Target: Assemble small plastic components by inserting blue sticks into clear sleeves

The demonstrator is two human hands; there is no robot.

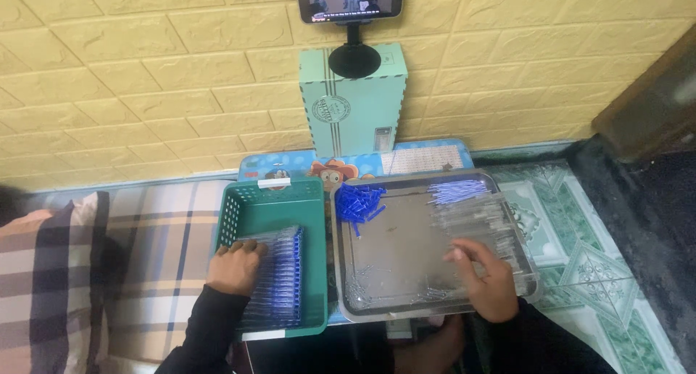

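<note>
left hand (233, 267) lies curled on the blue-capped tubes (279, 280) in the green basket (272, 207); right hand (491, 280), fingers loosely spread, touches clear tubes (475, 214) at the metal tray (391, 312)'s right edge.

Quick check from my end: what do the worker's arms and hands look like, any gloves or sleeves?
Both hands are bare, with no gloves. No rings, watch or markings show on the left hand or the right hand at this resolution. Each arm is covered to the wrist by a long black sleeve, the left sleeve snug and plain, the right sleeve equally dark. No cables or straps are visible.
</note>
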